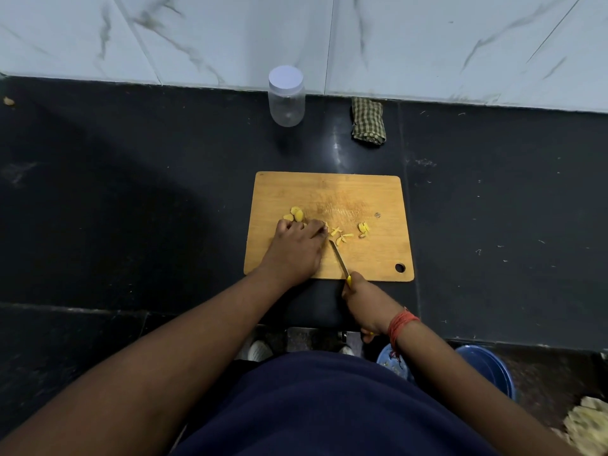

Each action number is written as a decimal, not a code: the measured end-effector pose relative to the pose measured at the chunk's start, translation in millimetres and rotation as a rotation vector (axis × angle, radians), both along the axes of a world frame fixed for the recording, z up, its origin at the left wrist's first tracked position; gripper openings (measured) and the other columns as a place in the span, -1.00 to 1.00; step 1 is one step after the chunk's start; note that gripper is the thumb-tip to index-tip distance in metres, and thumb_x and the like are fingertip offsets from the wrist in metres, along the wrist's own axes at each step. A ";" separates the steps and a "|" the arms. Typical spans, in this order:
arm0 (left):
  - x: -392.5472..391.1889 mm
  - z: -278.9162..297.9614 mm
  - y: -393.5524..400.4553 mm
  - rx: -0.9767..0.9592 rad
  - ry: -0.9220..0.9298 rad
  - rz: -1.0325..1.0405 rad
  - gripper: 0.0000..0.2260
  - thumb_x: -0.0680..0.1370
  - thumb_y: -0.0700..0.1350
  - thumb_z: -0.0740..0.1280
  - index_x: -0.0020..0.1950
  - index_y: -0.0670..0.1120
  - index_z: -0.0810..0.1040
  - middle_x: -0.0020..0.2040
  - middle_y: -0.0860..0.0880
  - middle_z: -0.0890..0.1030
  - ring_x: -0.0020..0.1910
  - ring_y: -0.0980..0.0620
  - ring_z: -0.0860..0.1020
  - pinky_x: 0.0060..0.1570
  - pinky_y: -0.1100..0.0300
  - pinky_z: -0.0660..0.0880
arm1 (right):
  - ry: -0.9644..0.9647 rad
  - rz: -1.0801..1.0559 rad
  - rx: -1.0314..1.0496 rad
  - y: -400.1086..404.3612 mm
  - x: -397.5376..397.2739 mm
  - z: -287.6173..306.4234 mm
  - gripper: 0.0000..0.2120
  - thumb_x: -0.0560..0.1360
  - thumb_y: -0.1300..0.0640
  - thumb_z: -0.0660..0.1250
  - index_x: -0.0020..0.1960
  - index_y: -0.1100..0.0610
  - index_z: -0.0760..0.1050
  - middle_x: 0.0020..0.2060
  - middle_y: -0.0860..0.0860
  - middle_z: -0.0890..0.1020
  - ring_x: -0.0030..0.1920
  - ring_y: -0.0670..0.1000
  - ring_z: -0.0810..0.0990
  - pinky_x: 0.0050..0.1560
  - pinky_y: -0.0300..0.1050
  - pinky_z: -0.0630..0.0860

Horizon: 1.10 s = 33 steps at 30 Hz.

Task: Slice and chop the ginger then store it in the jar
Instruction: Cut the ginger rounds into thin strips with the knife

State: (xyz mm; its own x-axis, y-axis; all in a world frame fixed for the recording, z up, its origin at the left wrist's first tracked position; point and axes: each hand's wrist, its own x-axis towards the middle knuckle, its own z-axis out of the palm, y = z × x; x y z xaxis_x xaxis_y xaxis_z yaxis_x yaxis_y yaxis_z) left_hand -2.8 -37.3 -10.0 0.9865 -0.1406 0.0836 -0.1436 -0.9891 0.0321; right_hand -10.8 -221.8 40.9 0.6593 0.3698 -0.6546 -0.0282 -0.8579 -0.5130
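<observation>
Ginger (342, 237) mid-chop on board (329, 192). Left hand (296, 248) curled, pinning slices under fingertips; more slices just beyond knuckles. Right hand (365, 301) gripping knife (339, 260), tip beside left fingers. Jar (286, 97) capped, far ahead. Next: finer cuts, clear of fingertips.

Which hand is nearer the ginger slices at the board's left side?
Left. The left hand rests right beside the ginger slices; the right hand, holding the knife, sits off the board's near edge.

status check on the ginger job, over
Left hand pinning ginger on cutting board; right hand grips knife. Slices partly cut. Jar capped, empty. Nothing in the way.
</observation>
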 end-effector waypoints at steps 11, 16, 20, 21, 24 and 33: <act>-3.0 0.2 2.4 -0.108 -0.004 0.008 -0.54 0.56 0.04 0.04 0.29 -0.06 0.58 0.32 0.00 0.57 0.13 -0.06 0.58 0.13 -0.04 0.31 | 0.111 -0.198 0.098 22.9 16.7 19.5 -0.87 0.64 0.19 0.03 0.15 0.15 0.28 -0.28 0.18 0.46 -0.62 0.06 0.41 -0.54 0.01 0.55; -2.6 0.6 2.5 -0.099 0.021 0.025 -0.62 0.57 0.02 0.19 0.34 -0.04 0.54 0.37 0.03 0.53 0.18 -0.04 0.54 0.17 -0.06 0.30 | 0.147 -0.179 0.062 30.4 19.4 20.6 -0.87 0.64 0.22 0.03 0.17 0.13 0.25 -0.27 0.18 0.45 -0.57 0.07 0.43 -0.55 -0.02 0.55; -4.9 -0.3 1.2 -0.101 0.011 0.038 -0.63 0.55 -0.03 0.27 0.35 -0.03 0.54 0.39 0.04 0.52 0.18 -0.04 0.53 0.18 -0.07 0.32 | 0.139 -0.208 0.046 24.3 19.5 21.3 -0.83 0.62 0.26 0.01 0.20 0.15 0.25 -0.24 0.19 0.45 -0.54 0.08 0.43 -0.56 -0.03 0.54; -5.1 -0.5 1.1 -0.102 0.010 0.041 -0.62 0.55 -0.03 0.27 0.35 -0.03 0.54 0.39 0.03 0.51 0.19 -0.05 0.53 0.18 -0.08 0.33 | 0.133 -0.218 0.053 22.7 20.1 21.6 -0.80 0.62 0.26 0.01 0.22 0.15 0.25 -0.24 0.18 0.45 -0.55 0.08 0.44 -0.58 -0.06 0.52; -5.3 0.3 0.7 -0.110 0.023 0.051 -0.61 0.54 -0.04 0.28 0.37 -0.03 0.53 0.41 0.03 0.50 0.21 -0.05 0.51 0.20 -0.08 0.31 | 0.124 -0.213 0.067 21.7 21.7 23.1 -0.78 0.63 0.24 0.02 0.26 0.13 0.25 -0.26 0.17 0.46 -0.57 0.08 0.44 -0.59 -0.09 0.49; -7.1 -0.8 1.4 -0.153 0.042 0.058 -0.60 0.55 -0.05 0.29 0.39 -0.05 0.51 0.42 0.02 0.49 0.22 -0.07 0.51 0.24 -0.08 0.27 | 0.148 -0.197 0.093 32.7 25.9 22.5 -0.88 0.65 0.17 0.07 0.18 0.15 0.26 -0.22 0.17 0.45 -0.56 0.06 0.43 -0.61 -0.11 0.48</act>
State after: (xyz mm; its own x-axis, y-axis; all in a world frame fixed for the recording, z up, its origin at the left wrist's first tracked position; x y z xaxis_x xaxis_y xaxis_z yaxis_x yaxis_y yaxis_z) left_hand -9.9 -35.9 -10.8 0.9957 -0.0719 0.0584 -0.0817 -0.9788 0.1878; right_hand 15.1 -189.1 63.4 0.6244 0.3074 -0.7181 -0.2701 -0.7777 -0.5677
